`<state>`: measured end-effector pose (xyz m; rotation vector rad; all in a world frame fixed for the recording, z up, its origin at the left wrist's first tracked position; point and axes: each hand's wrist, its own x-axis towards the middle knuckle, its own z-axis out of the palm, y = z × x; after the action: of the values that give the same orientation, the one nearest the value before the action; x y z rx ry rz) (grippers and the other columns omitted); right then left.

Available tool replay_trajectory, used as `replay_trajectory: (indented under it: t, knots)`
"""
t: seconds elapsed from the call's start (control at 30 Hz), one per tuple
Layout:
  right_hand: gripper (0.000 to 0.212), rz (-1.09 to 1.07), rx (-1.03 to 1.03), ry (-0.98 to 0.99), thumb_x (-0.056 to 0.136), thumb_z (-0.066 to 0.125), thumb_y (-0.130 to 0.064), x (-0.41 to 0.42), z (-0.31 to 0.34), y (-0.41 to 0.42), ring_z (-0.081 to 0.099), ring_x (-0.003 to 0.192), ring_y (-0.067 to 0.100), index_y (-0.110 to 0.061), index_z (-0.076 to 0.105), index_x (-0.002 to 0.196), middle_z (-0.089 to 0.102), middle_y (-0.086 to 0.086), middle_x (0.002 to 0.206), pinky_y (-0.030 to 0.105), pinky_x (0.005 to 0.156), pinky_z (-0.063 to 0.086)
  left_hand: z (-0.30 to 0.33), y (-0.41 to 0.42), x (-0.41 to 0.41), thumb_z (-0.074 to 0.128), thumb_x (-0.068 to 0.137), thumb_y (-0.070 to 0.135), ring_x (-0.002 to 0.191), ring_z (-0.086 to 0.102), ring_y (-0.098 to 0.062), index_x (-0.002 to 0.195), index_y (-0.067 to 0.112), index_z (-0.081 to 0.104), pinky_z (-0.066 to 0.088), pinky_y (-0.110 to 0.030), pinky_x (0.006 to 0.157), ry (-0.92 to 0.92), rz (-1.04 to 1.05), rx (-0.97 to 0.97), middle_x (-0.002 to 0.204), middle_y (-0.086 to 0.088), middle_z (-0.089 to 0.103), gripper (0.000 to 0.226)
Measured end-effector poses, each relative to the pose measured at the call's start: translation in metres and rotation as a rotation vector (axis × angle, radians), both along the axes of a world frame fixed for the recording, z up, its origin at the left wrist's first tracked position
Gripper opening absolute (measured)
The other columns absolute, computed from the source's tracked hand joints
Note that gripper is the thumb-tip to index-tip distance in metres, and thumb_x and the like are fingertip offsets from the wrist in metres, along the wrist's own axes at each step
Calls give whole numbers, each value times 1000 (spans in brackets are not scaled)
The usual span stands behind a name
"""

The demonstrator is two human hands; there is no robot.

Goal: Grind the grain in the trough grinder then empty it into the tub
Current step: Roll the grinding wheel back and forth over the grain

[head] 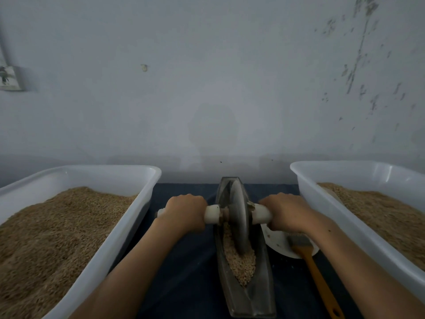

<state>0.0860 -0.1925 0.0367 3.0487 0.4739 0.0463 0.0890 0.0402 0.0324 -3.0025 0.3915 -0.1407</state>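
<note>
Fists are wrapping the white axle (212, 214): my left hand (184, 212) and right hand (286, 211) are flanking the wheel (239, 217). Grain (240, 261) is lying in the trough (250, 300) beneath them.

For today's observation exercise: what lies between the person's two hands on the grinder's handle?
In the head view, the metal grinding wheel stands upright between the left hand and right hand, set in the trough over the grain.

Grain workroom: grain-filled tubs (147, 180), scuffed wall (207, 77).
</note>
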Motion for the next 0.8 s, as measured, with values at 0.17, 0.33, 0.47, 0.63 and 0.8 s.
replay_trajectory:
  t: [0.17, 0.33, 0.47, 0.63, 0.8]
  knots:
    - [45, -29, 14, 175, 81, 71, -23, -4, 4, -3, 61, 99, 15, -29, 57, 124, 65, -3, 112, 31, 83, 49, 3, -2, -2, 65, 82, 30, 95, 60, -19, 117, 19, 56, 40, -30, 72, 18, -11, 36, 106, -2, 63, 37]
    - [13, -8, 33, -163, 88, 56, -22, 0, -8, 4, 56, 77, 13, -34, 52, 91, 61, -9, 89, 26, 62, 37, -5, 1, -1, 61, 84, 28, 91, 59, -17, 112, 23, 55, 38, -29, 71, -111, -7, -54, 103, 1, 62, 29]
    - [15, 17, 40, -373, 90, 51, -24, 4, -20, 3, 53, 72, 14, -34, 41, 83, 58, -8, 82, 26, 55, 26, -8, 1, 0, 60, 85, 28, 91, 59, -18, 109, 24, 54, 37, -30, 71, -161, 10, -84, 102, 1, 62, 25]
    - [17, 33, 8, -159, 84, 58, -22, 1, -8, 1, 55, 77, 12, -34, 55, 96, 64, -8, 94, 22, 51, 24, -2, 2, 2, 63, 84, 29, 93, 60, -18, 115, 20, 56, 40, -30, 72, -38, -7, -6, 105, -1, 63, 33]
    - [32, 21, -9, 78, 78, 68, -23, 0, 0, 0, 56, 77, 10, -31, 60, 108, 58, -10, 86, 21, 55, 36, 4, 3, 0, 68, 80, 29, 94, 58, -19, 118, 17, 54, 40, -29, 73, 118, -9, -5, 108, -3, 62, 42]
